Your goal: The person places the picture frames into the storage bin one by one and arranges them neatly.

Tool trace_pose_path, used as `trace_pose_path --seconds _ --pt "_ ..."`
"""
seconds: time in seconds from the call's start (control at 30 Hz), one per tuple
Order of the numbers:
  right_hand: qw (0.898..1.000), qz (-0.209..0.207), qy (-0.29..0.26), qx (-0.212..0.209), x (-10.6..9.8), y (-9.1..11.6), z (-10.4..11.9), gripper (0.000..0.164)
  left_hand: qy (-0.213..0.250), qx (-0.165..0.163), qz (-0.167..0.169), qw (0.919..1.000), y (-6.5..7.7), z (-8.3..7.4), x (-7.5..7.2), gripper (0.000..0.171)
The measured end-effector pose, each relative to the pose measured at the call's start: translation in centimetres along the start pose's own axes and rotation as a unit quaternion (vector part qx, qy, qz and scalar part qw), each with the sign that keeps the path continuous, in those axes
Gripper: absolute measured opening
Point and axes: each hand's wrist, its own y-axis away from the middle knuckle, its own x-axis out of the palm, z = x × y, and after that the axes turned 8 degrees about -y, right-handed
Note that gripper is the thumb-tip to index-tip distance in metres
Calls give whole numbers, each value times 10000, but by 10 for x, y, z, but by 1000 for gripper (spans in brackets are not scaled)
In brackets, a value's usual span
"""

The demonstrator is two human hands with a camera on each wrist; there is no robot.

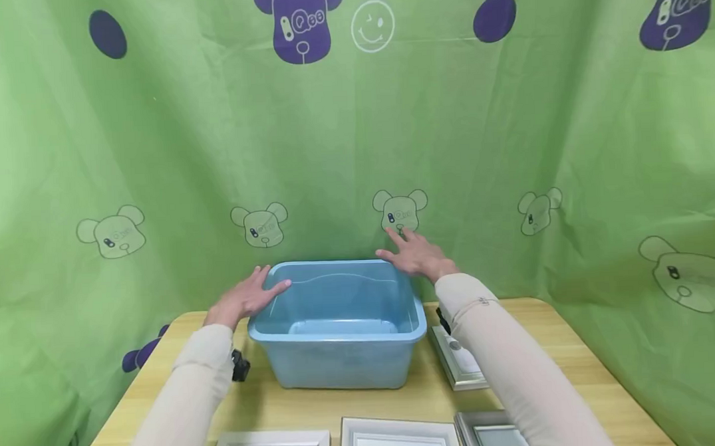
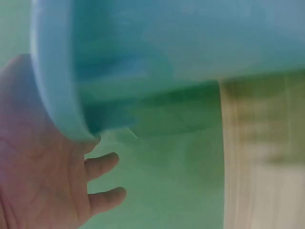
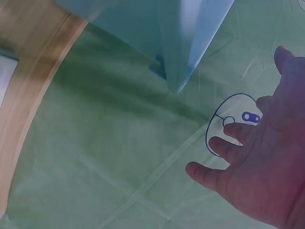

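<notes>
A light-blue plastic basin (image 1: 340,363) sits upright toward the back of the table, with nothing seen inside it. At its back left corner is my left hand (image 1: 248,295), the thumb lying over the rim and the other fingers extended outside it. In the left wrist view, that hand (image 2: 43,167) has its palm by the basin's rim (image 2: 52,81) and its fingers spread. Past the back right corner, my right hand (image 1: 415,252) reaches with fingers spread and holds nothing. The right wrist view shows this hand (image 3: 267,162) apart from the basin (image 3: 176,43), palm showing.
Along the front of the wooden table (image 1: 161,391) lie a white frame (image 1: 271,439), another pale frame (image 1: 399,429) and a silver-grey frame (image 1: 474,421). More silver frames (image 1: 456,358) lie right of the basin, partly under my right forearm. A green printed curtain (image 1: 330,138) hangs behind.
</notes>
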Motion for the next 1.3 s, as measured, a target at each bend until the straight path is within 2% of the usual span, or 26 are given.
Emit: trace_pose_path --seconds 0.13,0.23,0.43,0.63,0.77,0.97,1.3 --pt "10000 59 -70 -33 -3 4 -9 78 403 121 23 9991 10 14 15 94" --pt "9998 80 -179 0 -5 7 -17 78 815 270 -100 9963 16 22 25 89" --pt "9998 153 -154 15 -5 8 -32 80 1598 586 -395 9846 29 28 40 79" --pt "9995 172 -263 71 -4 10 -42 77 1773 831 -765 9776 42 34 57 81" --pt "9992 146 -322 176 -4 13 -52 77 2016 943 -976 9700 49 38 67 86" --pt "9994 195 -181 237 -1 17 -66 75 2117 799 -1055 9683 55 39 73 106" --pt "9996 165 -170 176 16 24 -103 77 2276 674 -1130 9648 60 37 80 96"
